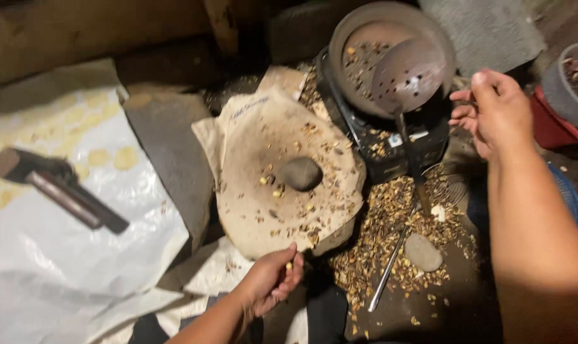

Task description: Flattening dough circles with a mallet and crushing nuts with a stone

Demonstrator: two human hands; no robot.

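My left hand [271, 279] is at the near edge of a cloth-covered flat stone [263, 146], fingers pinched on a small yellow kernel. A dark rounded stone [301, 173] sits in the cloth's middle among scattered kernels and husk bits. My right hand [496, 111] is raised beside a dark round pan [391, 25], fingers loosely curled, holding nothing that I can see. A perforated metal skimmer [406, 73] rests in the pan, its handle reaching down toward a heap of husks [391, 236].
A hammer [56, 186] lies on a white plastic sheet [59, 267] at left. A smooth grey pebble [422, 251] and a thin metal rod [387, 267] lie in the husks. A grey pot [566, 89] on a red container stands at far right.
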